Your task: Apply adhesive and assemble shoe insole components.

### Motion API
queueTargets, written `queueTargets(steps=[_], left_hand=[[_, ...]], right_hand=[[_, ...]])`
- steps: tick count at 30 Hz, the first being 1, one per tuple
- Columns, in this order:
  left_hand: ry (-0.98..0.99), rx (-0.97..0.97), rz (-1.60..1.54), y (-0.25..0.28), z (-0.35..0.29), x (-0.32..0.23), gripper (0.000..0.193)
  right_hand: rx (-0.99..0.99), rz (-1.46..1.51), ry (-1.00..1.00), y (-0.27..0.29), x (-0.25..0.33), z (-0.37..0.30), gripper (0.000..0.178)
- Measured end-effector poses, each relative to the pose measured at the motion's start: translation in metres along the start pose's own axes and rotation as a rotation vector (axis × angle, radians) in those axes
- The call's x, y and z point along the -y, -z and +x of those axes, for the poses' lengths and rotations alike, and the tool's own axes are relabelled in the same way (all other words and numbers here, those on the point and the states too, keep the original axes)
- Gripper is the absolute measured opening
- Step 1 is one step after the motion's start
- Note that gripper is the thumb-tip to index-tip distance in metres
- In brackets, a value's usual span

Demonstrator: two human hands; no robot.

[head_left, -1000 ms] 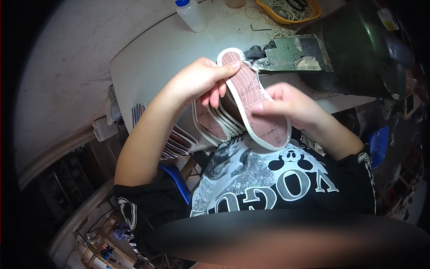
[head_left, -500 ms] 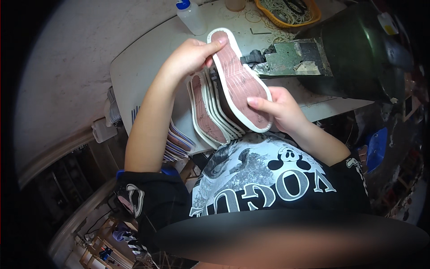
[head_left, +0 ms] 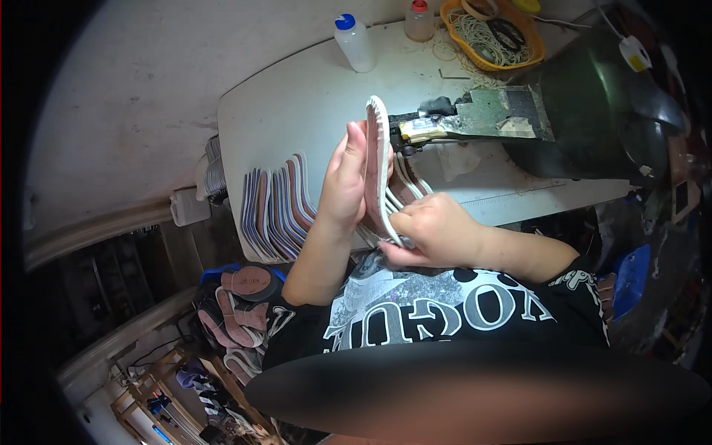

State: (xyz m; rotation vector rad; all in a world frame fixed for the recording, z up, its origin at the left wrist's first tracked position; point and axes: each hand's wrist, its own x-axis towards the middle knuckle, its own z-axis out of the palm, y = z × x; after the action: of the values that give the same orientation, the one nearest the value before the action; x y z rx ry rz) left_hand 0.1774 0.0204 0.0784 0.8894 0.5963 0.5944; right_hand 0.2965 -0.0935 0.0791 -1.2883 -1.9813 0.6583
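I hold a shoe insole point(head_left: 378, 159) with a white rim and a reddish-brown face, turned edge-on and upright above the table's front edge. My left hand point(head_left: 343, 182) grips its upper part from the left side. My right hand point(head_left: 432, 231) closes on its lower end and on the several more insoles point(head_left: 404, 185) stacked behind it. A row of further insoles point(head_left: 276, 204) lies fanned on the grey table point(head_left: 297, 104) just left of my left forearm.
A dark sewing machine point(head_left: 586, 111) stands at the right of the table. Two plastic bottles point(head_left: 354, 43) and an orange basket point(head_left: 493, 33) of cords sit at the far edge. More insoles point(head_left: 241, 308) lie piled in a bin below the table at left.
The front insole has swung from face-up and tilted to upright and edge-on. My left hand has shifted from its top end to its side, and my right hand has dropped to its lower end.
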Motion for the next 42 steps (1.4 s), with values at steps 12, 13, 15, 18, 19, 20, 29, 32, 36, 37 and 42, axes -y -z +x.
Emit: queueTargets(steps=[12,13,15,18,19,20,29,32,36,37,42], left_hand=[[-0.02,-0.127,-0.142,0.031,-0.009,0.004,0.031],[-0.069,-0.331,-0.008,0.031,-0.007,0.007,0.029],[-0.151,-0.404,0.422,0.106,-0.019,0.026,0.038],[-0.162,-0.467,1.954,0.156,-0.066,0.037,0.051],[0.005,-0.509,2.028,0.144,-0.074,0.043,0.051],[0.18,-0.553,2.098,0.13,-0.082,0.047,0.052],[0.194,-0.424,2.21,0.104,-0.081,0.04,0.028],[0.134,-0.38,2.148,0.11,-0.08,0.036,0.023],[0.123,-0.452,1.924,0.13,-0.073,0.023,0.02],[0.126,-0.458,1.923,0.134,-0.076,0.023,0.02],[-0.639,-0.532,1.46,0.073,-0.101,0.009,0.013]], right_hand=[[-0.129,0.1,0.033,-0.024,-0.01,-0.006,0.028],[-0.123,0.111,-0.018,-0.021,-0.012,-0.006,0.026],[-0.124,0.186,0.026,-0.03,-0.022,-0.003,0.029],[-0.014,0.175,-0.118,-0.059,-0.045,0.007,0.032],[0.026,0.104,-0.211,-0.07,-0.052,0.007,0.035],[0.081,0.09,-0.264,-0.072,-0.056,0.006,0.043],[-0.047,0.019,-0.035,-0.088,-0.043,0.008,0.041],[-0.117,0.03,0.083,-0.087,-0.036,0.004,0.028],[0.009,-0.055,-0.082,-0.09,-0.047,0.009,0.019],[-0.035,0.021,-0.079,-0.089,-0.047,0.007,0.021],[-0.04,0.711,-0.166,-0.079,-0.024,0.026,0.061]])
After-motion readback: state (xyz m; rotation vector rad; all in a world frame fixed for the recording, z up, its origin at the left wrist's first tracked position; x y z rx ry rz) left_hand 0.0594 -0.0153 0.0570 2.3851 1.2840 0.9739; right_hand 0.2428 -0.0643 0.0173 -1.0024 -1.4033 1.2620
